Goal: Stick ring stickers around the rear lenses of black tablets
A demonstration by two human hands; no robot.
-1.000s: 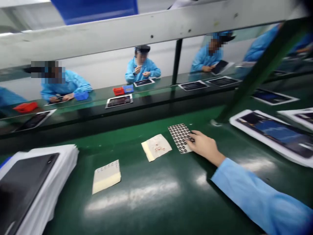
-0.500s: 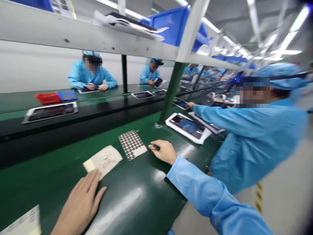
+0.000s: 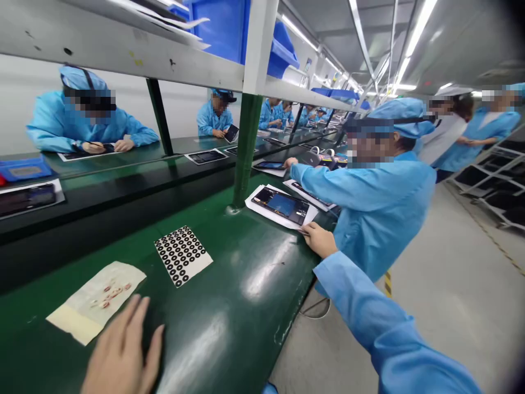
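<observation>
My right hand [image 3: 319, 239] reaches out at the right, fingers closed at the near corner of a white sheet [image 3: 312, 214]. On that sheet lies an opened tablet-like device [image 3: 282, 204] with a dark frame and a blue middle. Whether a small tool is also in this hand I cannot make out. My left hand [image 3: 123, 345] is open over the green bench, fingers stretched. Just beyond it is a cream paper [image 3: 96, 302] with small reddish bits on it. A white sheet of black ring stickers [image 3: 182, 256] lies between my hands, touched by neither.
A green post [image 3: 246, 153] rises from the bench [image 3: 229, 306] and carries a white shelf beam [image 3: 164, 60]. Close on the right, a co-worker in blue [image 3: 373, 202] reaches over the bench. More devices on white sheets [image 3: 206, 156] lie along it, with several people opposite.
My view has swung right. My right hand has moved from beside the sticker sheet, where it held a small black item, to the sheet under the device. My left hand has left the cream paper's edge.
</observation>
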